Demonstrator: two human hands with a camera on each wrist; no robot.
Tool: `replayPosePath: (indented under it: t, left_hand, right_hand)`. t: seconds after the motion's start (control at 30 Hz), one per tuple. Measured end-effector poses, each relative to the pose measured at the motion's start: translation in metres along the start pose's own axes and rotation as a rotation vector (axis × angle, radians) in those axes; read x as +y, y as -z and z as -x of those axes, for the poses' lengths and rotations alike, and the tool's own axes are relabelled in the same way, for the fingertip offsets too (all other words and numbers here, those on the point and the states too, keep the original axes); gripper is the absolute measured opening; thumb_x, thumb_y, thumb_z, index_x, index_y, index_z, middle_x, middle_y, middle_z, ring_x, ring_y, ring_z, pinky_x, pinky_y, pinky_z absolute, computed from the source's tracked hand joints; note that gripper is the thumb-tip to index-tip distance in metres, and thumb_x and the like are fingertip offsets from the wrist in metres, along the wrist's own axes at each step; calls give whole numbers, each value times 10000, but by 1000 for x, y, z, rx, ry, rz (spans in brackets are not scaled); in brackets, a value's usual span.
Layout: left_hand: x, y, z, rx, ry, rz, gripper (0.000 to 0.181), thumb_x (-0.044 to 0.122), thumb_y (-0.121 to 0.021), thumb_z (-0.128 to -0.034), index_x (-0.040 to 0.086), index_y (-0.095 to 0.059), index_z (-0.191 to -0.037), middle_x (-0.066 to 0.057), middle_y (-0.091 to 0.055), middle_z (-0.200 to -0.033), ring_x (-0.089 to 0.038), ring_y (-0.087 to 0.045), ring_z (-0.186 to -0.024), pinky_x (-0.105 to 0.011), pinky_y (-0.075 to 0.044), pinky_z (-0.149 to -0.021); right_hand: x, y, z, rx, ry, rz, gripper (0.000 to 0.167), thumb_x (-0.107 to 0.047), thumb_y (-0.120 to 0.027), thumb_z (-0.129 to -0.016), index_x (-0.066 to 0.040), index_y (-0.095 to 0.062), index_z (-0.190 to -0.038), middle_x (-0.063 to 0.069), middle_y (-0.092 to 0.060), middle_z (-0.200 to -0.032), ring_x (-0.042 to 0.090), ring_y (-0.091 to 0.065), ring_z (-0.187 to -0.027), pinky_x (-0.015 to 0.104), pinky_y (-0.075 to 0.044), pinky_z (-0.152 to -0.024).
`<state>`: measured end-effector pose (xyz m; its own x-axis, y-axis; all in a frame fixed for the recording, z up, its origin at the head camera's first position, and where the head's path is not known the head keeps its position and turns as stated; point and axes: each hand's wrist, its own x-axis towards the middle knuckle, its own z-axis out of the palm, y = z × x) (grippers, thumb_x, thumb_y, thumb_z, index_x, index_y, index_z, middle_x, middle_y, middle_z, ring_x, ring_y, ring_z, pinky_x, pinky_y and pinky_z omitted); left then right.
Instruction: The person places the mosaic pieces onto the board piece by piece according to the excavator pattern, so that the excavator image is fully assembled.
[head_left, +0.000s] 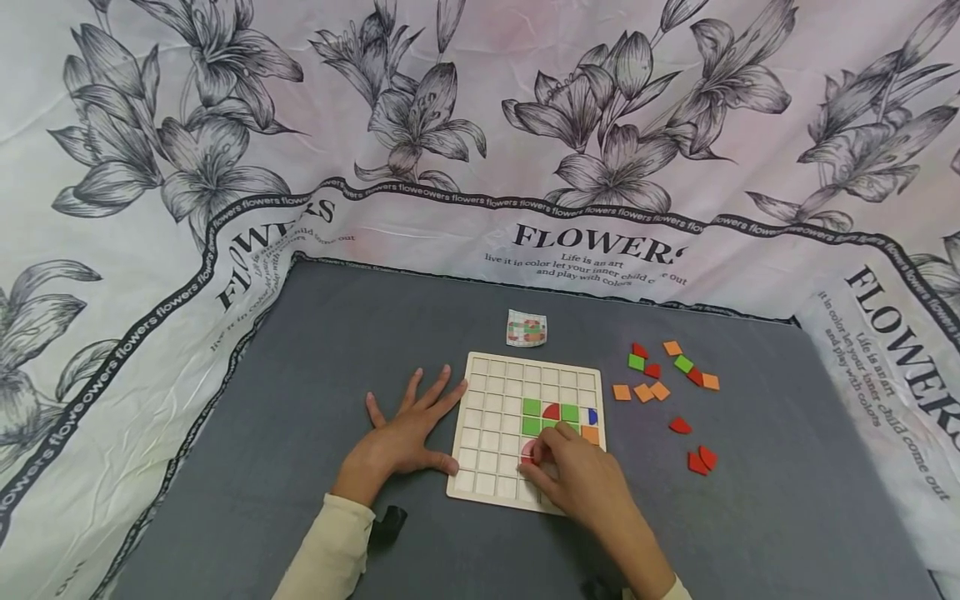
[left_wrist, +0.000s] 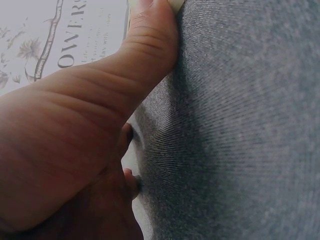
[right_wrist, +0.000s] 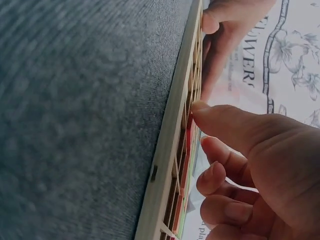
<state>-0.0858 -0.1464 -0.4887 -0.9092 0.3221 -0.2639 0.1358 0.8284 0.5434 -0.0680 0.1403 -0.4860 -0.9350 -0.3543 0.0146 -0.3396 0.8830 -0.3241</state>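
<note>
A square wooden grid board [head_left: 491,412] lies flat on the dark cloth. My left hand [head_left: 397,442] rests spread at its left edge, the thumb and a fingertip touching the rim. Over the lower middle of the grid, my right hand [head_left: 581,475] has thumb and fingertips around a small red-and-pink tile [head_left: 528,450]. Green tiles [head_left: 531,407], a red quarter-round tile [head_left: 552,411], a blue-and-white tile [head_left: 592,416] and an orange tile [head_left: 590,435] sit in nearby cells. In the right wrist view, the right thumb [right_wrist: 220,117] touches the board's top; the right hand hides several cells from above.
A small printed pattern card [head_left: 527,328] lies beyond the board. To the right are loose orange tiles [head_left: 622,392], green tiles [head_left: 683,364] and red pieces [head_left: 680,426]. Flower-printed cloth [head_left: 600,250] stands around the back and sides.
</note>
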Motion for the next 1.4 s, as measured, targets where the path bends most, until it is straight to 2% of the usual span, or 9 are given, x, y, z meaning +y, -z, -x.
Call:
replayPosePath:
  t: [0.17,0.33,0.5,0.7,0.77,0.97,1.2,1.4]
  left_hand:
    - [0,0,-1,1,5,-9,1210,527,-914,-737,364,-208,-1706,51,-36,-1789,-345,113,-1636,-879,191,-1054]
    - [0,0,0,4,8,1,1218,517,-922,-734,363,-204,-1706,53,-36,-1788,-342,113,-1637,-876,198,-1053]
    - [-1,-1,-1,3,9,10,1219,515,-925,-730,373,-206,-1704,64,-29,-1788,-335,129,-1635,-866,223,-1047]
    - [-3,-2,-3,-6,10,23,1229,513,-926,-729,379,-192,-1705,62,-10,-1790,-333,143,-1634,-848,255,-1042]
    - [0,0,0,-1,7,16,1224,497,-930,-730,347,-210,-1708,30,-39,-1793,-362,116,-1635,-863,222,-1052]
    - [4,1,0,7,17,-4,1224,502,-927,-727,353,-209,-1706,45,-51,-1790,-355,103,-1638,-871,198,-1059]
    - [9,-1,2,38,34,-25,1195,501,-913,-698,339,-278,-1697,34,-123,-1786,-366,23,-1643,-915,126,-1045]
    - [19,-2,4,58,74,-41,1175,438,-924,-684,337,-317,-1686,35,-161,-1779,-362,-17,-1644,-963,63,-995]
  right_hand:
    - [2,1,1,3,-12,-29,301,-456,-889,-855,-244,-681,-911,-111,-495,-827,66,-448,-630,255,-382,-537]
    - [8,6,2,53,-14,-80,248,-422,-851,-909,-268,-660,-874,-142,-534,-828,32,-488,-669,249,-427,-570]
    - [18,15,2,63,-45,-109,218,-372,-827,-944,-250,-661,-874,-115,-514,-766,61,-476,-627,261,-408,-523]
    - [34,24,0,97,-41,-111,158,-311,-811,-963,-223,-691,-910,-113,-518,-755,71,-469,-616,260,-400,-509]
    - [41,27,-2,105,-47,-115,147,-302,-802,-972,-212,-696,-922,-112,-537,-761,76,-476,-618,261,-408,-513]
    - [61,35,-5,140,-85,-109,155,-283,-788,-981,-142,-724,-995,-60,-587,-776,115,-487,-626,276,-414,-510]
    - [82,40,-9,172,-144,-94,159,-254,-772,-990,-126,-724,-1071,-13,-650,-856,137,-515,-654,309,-425,-512]
    - [94,37,-11,211,-170,-80,261,-246,-778,-981,-92,-712,-1181,47,-673,-942,162,-537,-673,326,-428,-533]
